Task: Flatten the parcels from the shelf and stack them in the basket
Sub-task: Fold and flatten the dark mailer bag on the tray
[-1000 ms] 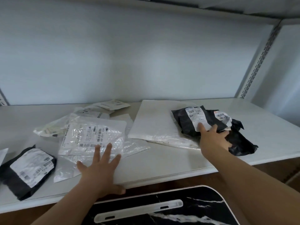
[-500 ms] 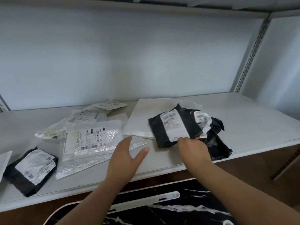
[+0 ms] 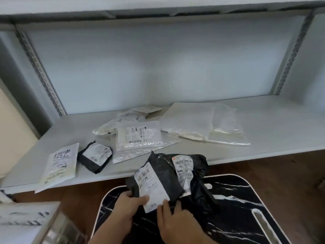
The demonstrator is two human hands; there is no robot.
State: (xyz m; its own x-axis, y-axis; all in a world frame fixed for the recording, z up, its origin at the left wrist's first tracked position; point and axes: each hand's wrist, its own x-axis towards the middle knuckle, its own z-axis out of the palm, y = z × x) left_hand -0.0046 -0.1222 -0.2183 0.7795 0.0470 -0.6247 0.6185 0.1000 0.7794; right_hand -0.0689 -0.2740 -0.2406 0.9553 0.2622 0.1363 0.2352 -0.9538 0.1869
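Black poly mailer parcel (image 3: pixel 168 175), crumpled, two white shipping labels on its face; held off the shelf, above a black marble-patterned tray (image 3: pixel 233 208) with white rim. Left hand (image 3: pixel 123 206) grips its lower left corner, fingers curled round the edge; right hand (image 3: pixel 174 221) pinches the lower edge beside the label. White metal shelf (image 3: pixel 281 131) behind carries: small black parcel (image 3: pixel 95 156) with label; white labelled envelope (image 3: pixel 60 164) at its left, overhanging the front edge; clear bubble mailer (image 3: pixel 139 136) on further clear bags; large white flat mailer (image 3: pixel 190 120) overlapped by a clear plastic bag (image 3: pixel 226 124).
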